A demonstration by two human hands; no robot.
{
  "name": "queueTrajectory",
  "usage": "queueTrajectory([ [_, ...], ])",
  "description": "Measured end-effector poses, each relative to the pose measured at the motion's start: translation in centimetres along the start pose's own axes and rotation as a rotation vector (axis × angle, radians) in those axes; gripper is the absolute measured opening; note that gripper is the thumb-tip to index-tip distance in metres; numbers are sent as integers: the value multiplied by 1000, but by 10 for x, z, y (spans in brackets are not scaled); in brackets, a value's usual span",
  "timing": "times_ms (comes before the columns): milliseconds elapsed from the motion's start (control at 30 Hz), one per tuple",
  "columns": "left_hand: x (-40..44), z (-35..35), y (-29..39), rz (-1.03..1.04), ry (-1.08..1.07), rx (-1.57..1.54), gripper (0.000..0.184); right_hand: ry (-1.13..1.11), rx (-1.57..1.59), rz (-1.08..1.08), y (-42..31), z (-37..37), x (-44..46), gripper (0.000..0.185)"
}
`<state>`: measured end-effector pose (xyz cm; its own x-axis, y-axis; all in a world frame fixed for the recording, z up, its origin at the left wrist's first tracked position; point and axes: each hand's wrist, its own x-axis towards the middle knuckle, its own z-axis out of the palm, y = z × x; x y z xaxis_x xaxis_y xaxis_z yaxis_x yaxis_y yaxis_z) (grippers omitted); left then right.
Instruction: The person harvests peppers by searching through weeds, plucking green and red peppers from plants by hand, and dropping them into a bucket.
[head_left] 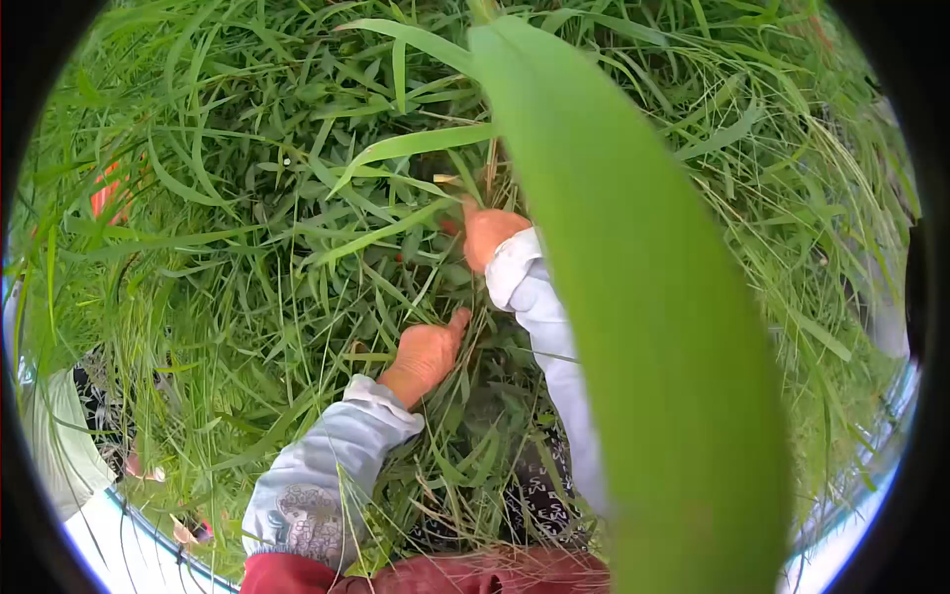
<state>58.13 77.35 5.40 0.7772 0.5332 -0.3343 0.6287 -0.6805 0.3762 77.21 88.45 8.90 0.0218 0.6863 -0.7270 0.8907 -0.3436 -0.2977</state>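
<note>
My left hand [426, 358] is low in the grass [297, 208], its fingers curled and its thumb pointing up. Thin green grass stems run through and beside its grip. Farther forward, my right hand [492, 238] reaches into the base of some dry stalks [492, 168]. Its fingers look closed, but leaves hide what they hold. A small reddish patch [450, 227] shows beside them, too covered to name. Just above lies a short tan piece [447, 179], perhaps a cut stem.
One broad green leaf [643, 297] hangs close to the camera and covers much of the right side. An orange object [107, 193] shows through grass at the left. Pale fabric [61, 445] and patterned dark cloth [539, 495] are lower down.
</note>
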Motion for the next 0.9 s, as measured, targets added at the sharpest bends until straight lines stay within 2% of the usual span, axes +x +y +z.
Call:
queueTrajectory([
  [33,2,-8,5,-67,-162,-37,49,-117,-224,-117,29,31,33,35],
  [67,5,-18,10,-132,-324,-75,52,-8,-197,-104,48,49,36,32],
  [133,5,-25,17,-113,-323,-91,46,-112,-583,-22,91,130,67,31],
  [200,6,-31,22,-66,-347,-108,41,-264,-213,-11,71,49,-8,32],
  [267,8,-38,22,-58,-324,-123,35,-191,-59,159,95,86,-27,44],
  [300,12,-49,19,-39,-274,-109,34,-187,-74,168,111,109,-31,45],
  [333,16,-57,17,-16,-225,-93,33,-174,108,113,132,122,-43,48],
  [367,21,-63,14,-32,-66,-232,28,-128,136,181,133,126,-54,49],
  [400,32,-76,8,-69,-30,-320,24,-90,167,248,134,127,-63,50],
  [467,46,-88,-15,-113,68,-326,20,-30,336,308,161,147,-80,46],
  [533,62,-94,-46,-203,146,-318,17,12,366,346,187,172,-89,44],
  [600,77,-99,-76,-396,28,-470,17,-23,407,414,191,180,-84,45],
  [667,87,-86,-98,-288,77,-629,16,-33,432,417,190,187,-82,45],
  [700,93,-92,-87,-474,-1,-1005,18,-46,455,414,186,188,-78,46],
  [800,109,-69,-56,-452,2,-1167,19,47,606,357,178,207,-65,54],
  [833,117,-56,-51,-337,-109,-912,24,51,614,362,178,213,-64,54],
  [867,121,-57,-36,-168,-85,-470,22,131,635,318,177,218,-64,56],
  [900,125,-43,-34,-106,-164,-305,22,209,654,275,175,218,-65,59],
])
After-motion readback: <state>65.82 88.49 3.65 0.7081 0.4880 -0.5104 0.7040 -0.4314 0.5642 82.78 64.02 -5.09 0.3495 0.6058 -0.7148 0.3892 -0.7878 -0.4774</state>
